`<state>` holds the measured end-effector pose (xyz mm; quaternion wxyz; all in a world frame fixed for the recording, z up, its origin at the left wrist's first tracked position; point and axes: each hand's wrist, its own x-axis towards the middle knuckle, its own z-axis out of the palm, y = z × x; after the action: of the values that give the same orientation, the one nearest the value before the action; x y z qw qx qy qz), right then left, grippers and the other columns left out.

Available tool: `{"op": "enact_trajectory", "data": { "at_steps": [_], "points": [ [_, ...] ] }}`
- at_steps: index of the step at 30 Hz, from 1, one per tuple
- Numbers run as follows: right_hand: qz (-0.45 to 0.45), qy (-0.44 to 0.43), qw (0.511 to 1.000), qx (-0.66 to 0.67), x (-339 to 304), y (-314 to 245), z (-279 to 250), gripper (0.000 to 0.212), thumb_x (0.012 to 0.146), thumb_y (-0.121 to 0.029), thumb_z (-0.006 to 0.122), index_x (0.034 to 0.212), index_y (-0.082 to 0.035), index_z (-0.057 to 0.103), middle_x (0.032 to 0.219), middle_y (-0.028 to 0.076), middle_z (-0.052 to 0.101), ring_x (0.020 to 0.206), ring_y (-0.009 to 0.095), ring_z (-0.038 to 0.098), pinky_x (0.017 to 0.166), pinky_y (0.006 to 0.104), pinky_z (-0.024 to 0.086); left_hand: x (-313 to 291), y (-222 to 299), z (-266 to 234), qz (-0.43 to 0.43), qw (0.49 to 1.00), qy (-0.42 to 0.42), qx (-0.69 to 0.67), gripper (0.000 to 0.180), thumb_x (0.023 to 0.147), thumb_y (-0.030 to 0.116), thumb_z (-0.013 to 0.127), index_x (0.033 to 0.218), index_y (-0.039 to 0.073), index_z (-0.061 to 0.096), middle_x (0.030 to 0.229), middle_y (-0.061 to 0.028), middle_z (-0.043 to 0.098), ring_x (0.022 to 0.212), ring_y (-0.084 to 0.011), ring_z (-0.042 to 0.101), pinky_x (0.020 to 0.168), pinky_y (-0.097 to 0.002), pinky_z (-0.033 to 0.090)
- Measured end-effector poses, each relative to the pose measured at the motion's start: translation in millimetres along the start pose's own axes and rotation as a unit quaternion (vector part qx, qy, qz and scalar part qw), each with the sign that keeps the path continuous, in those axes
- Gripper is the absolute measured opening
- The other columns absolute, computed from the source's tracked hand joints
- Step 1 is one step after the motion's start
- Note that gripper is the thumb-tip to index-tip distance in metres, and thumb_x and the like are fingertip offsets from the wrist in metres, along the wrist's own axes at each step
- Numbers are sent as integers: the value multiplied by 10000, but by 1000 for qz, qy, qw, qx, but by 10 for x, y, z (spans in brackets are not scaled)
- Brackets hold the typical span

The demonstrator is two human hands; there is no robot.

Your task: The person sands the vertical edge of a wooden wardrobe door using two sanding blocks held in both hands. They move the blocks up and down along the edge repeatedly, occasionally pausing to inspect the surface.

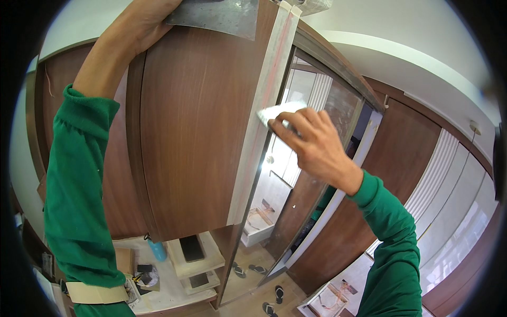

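Brown cabinet (pixel 195 132), contents hidden, beside right fingers (pixel 287 137).

Your left hand (pixel 149 20) holds a thin grey metal sheet (pixel 222 20); your right fingers (pixel 285 135) hold a blurred white piece (pixel 281 110) at pale tape (pixel 249 158).

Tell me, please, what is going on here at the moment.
A person in green sleeves is at a wood-grain cabinet. The right hand pinches a thin white piece over the pale tape strip along its edge; whether they touch is unclear. The left hand is at a grey plate near the top, its fingers partly out of view.
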<state>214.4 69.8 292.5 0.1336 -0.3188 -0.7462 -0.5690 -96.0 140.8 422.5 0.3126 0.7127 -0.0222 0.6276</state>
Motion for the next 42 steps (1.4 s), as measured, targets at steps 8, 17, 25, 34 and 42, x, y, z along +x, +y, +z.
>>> {"op": "enact_trajectory", "data": {
  "at_steps": [8, 17, 25, 34, 42],
  "points": [
    [-97, 46, 993, -39, -33, 315, -148, 539, 750, 15, 709, 1251, -184, 732, 1287, 8, 647, 1166, 231, 588, 897, 395, 412, 45, -47, -81, -4, 1000, -12, 4, 328, 810, -23, 690, 1120, -130, 681, 998, -138, 728, 829, -195, 709, 758, -294, 584],
    [-102, 39, 991, -78, 28, 569, 187, 669, 758, 56, 689, 1324, -298, 715, 1362, -5, 628, 1271, 227, 543, 1028, 387, 430, 15, -23, -48, 22, 1000, -5, -5, 339, 805, -25, 695, 1130, -119, 685, 985, -129, 727, 828, -195, 705, 748, -293, 580],
    [-47, 20, 999, -13, -105, 431, -91, 578, 803, 72, 657, 1302, -213, 724, 1284, 27, 658, 1169, 248, 588, 913, 393, 438, -29, -8, -10, 16, 1000, 18, -7, 332, 806, -26, 685, 1117, -139, 675, 985, -134, 722, 814, -195, 706, 736, -292, 586],
    [36, 35, 999, 10, 226, 152, -38, 595, 738, 136, 618, 1276, -103, 710, 1239, 60, 674, 1059, 263, 588, 844, 376, 449, -46, 13, -49, 31, 999, 5, -2, 334, 799, -19, 682, 1114, -131, 674, 974, -133, 716, 822, -193, 702, 744, -286, 583],
    [51, -59, 993, 86, -266, -265, -160, 614, 707, 91, 684, 1293, -94, 697, 1251, 32, 654, 1052, 242, 566, 829, 376, 433, 37, -80, -169, 1, 998, -22, 56, 299, 835, 109, 709, 1083, -58, 705, 1010, -114, 710, 874, -174, 686, 818, -292, 560]
  ]
}}
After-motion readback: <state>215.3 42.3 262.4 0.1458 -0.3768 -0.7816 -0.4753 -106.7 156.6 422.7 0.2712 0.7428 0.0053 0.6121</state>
